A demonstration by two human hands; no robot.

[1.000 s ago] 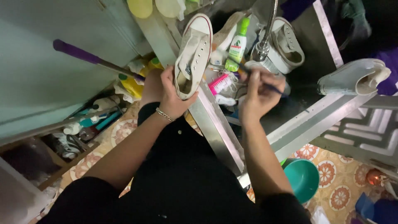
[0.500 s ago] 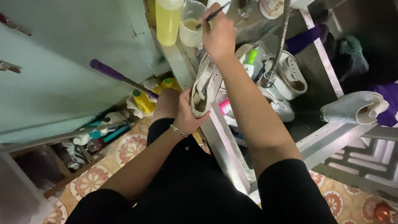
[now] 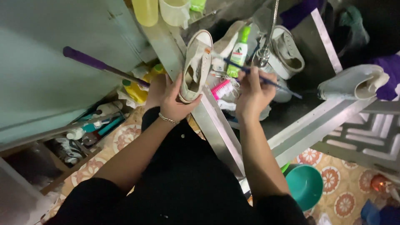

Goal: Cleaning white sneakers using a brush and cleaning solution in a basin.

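The right hand (image 3: 253,92), raised to the shelf half a second ago, has been brought back down, gripping a toothbrush (image 3: 250,71) beside the shoe (image 3: 196,66). The shoe is gripped by the left hand (image 3: 173,98) over the sink edge (image 3: 216,125); brushing appears ready to resume.

Off-white canvas sneaker (image 3: 196,66) with matt cloth and rubber toe cap, thin blue plastic brush (image 3: 260,77), brushed metal sink edge (image 3: 216,121), glossy teal plastic basin (image 3: 306,185), patterned glazed floor tiles (image 3: 350,183)

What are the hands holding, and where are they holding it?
The left hand holds a white shoe by its heel end. The right hand holds a blue toothbrush by the handle, bristle end against the shoe.
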